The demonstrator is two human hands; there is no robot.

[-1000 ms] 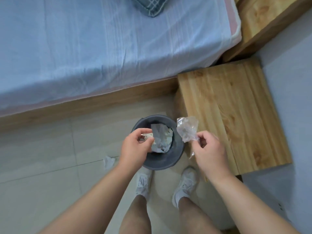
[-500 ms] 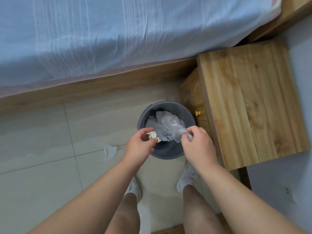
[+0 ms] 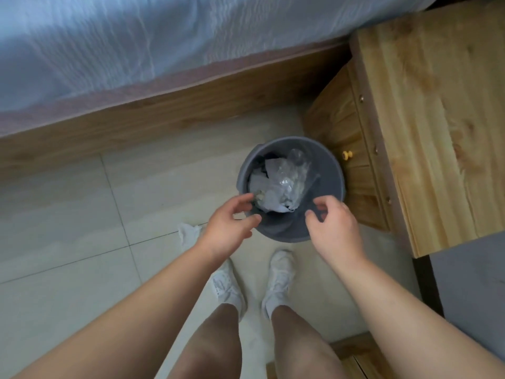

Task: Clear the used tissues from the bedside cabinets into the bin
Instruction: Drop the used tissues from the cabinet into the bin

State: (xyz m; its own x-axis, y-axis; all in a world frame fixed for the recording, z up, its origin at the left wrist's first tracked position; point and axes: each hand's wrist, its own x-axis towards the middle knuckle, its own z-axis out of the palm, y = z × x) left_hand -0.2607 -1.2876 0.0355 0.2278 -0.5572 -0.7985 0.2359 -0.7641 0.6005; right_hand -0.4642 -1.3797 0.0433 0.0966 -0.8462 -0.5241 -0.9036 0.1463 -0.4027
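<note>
Tissues [image 3: 269, 196], white and crumpled, lie heaped in the bottom of the grey bin [image 3: 329, 173], with a piece of clear plastic wrap [image 3: 293, 176] lying over them on the side nearer the cabinet [image 3: 437, 132]. The bin stands upright on the pale tiled floor [image 3: 82, 214], just beside the wooden cabinet's front, where a small round knob [image 3: 347, 154] shows. A loose tissue [image 3: 187, 233] lies on the floor outside the bin, to its left and beside the left wrist as seen from above. The left hand [image 3: 229, 225] hovers over the near left part of the bin's rim, with thumb and fingers spread apart and relaxed, grasping nothing. The right hand [image 3: 333, 228] hovers over the near right part of the rim, its fingers loosely curled and released, also with nothing in them. The two hands are apart, with the bin's near wall showing between them. A bed [image 3: 164, 45] with a pale blue sheet runs across the top of the view, and its wooden frame [image 3: 164, 116] meets the floor behind the bin. Below the bin, the person's white shoes [image 3: 229, 288] stand side by side on the tiles, toes pointing toward the bin.
</note>
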